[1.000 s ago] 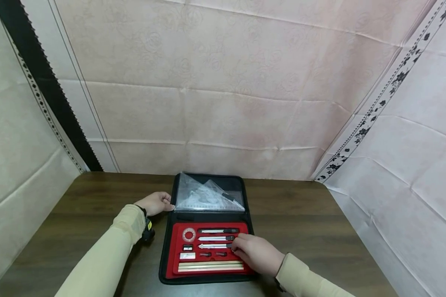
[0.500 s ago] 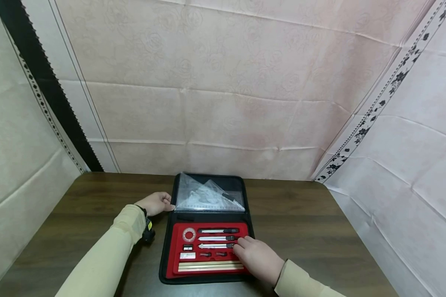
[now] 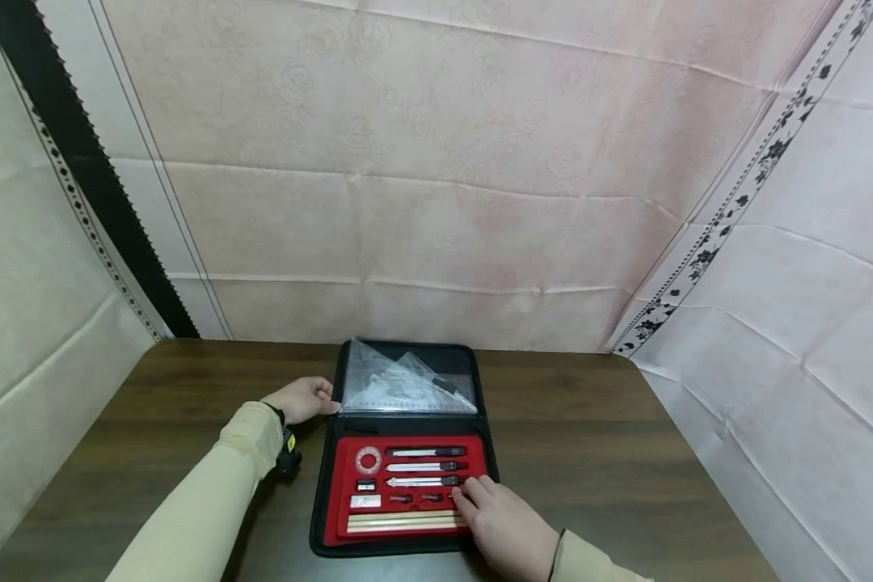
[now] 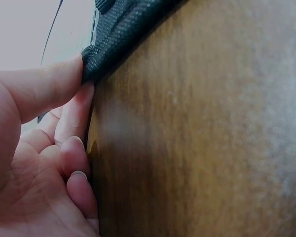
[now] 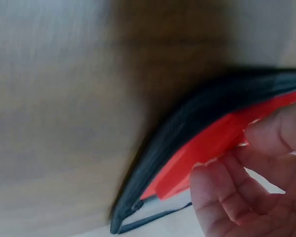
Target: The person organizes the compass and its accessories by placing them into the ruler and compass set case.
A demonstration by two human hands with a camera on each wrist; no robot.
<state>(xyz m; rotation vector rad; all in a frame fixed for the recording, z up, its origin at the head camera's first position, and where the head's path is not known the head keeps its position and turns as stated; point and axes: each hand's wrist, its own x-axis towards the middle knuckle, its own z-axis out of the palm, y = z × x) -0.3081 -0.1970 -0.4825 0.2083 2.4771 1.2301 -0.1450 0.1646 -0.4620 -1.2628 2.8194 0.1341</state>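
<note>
A black zip case lies open and flat on the table. Its lower half bears a red tray with compasses, a white eraser, a sharpener, a round ring-shaped piece and pale pencils. Clear set squares sit in the lid half. My left hand pinches the lid's left edge between thumb and finger. At the tray's right side, my right hand has bent fingertips down among the slots, covering the pencils' ends; I cannot tell whether they pinch a small piece.
The brown wooden table extends on both sides of the case. Behind it hangs a pale patterned cloth, with more cloth at the right. A dark band runs down the left corner.
My right hand has shifted slightly down along the tray's right side, its fingertips leaving the compass ends and now covering the pencils' right ends. The left hand keeps its grip on the lid's edge.
</note>
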